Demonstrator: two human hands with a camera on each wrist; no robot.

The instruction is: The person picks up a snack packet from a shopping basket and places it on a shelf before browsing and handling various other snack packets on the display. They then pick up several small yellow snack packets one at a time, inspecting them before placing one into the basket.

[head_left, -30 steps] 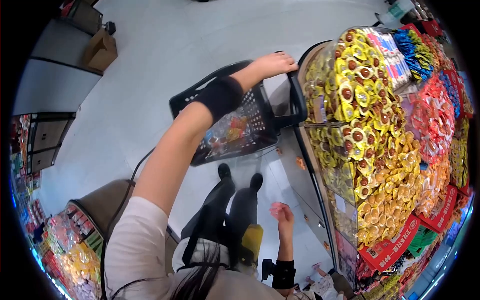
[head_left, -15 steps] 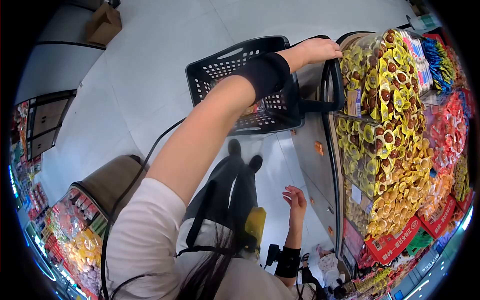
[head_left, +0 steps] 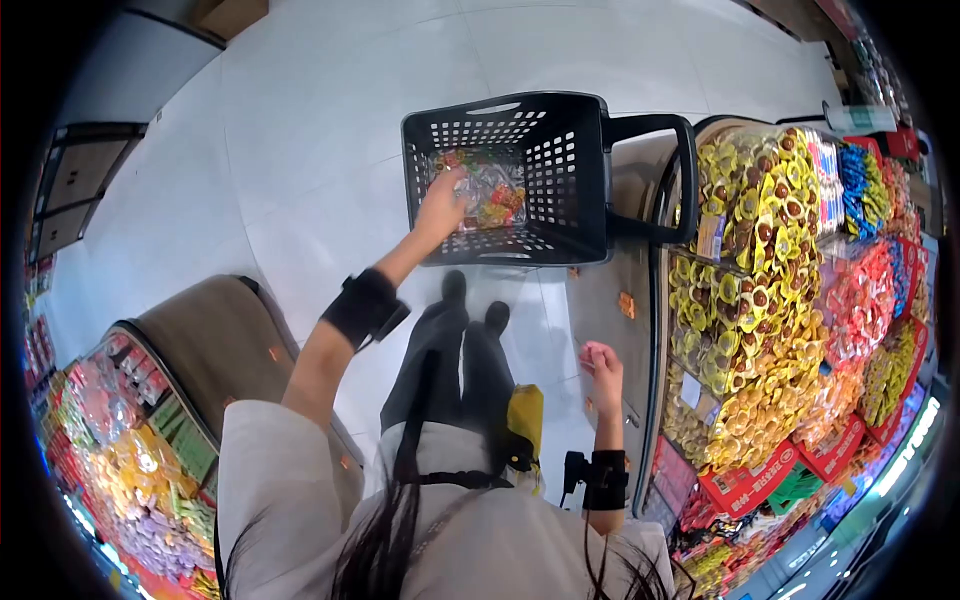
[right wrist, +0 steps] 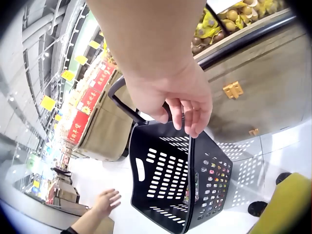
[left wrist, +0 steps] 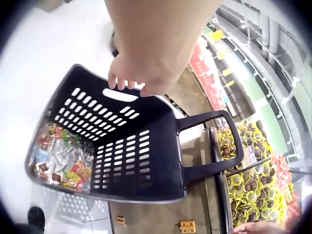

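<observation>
A black shopping basket [head_left: 590,190] with slotted walls stands in front of me, its looped handle [head_left: 690,190] reaching toward the candy stand at right. Clear bags of colourful wrapped sweets [head_left: 495,200] lie in its bottom. My left hand [head_left: 442,205] overlaps the basket's left end in the head view. In the right wrist view that left hand [right wrist: 105,202] shows spread fingers, apart from the basket. Low at my side, my right hand [head_left: 603,370] hangs with loosely bent fingers and holds nothing; it overlaps the basket's rim in the right wrist view.
At right, a stand [head_left: 655,330] bears heaps of yellow-wrapped sweets [head_left: 760,280] and red-wrapped ones [head_left: 860,300]. Another candy stand [head_left: 190,350] is at lower left. A yellow pouch [head_left: 525,415] hangs by my leg. A cardboard box [head_left: 230,15] sits at the far left.
My left hand has let go of the basket's handle and moved left over the basket's far end. The basket now shows further right in the head view. The right hand still hangs low.
</observation>
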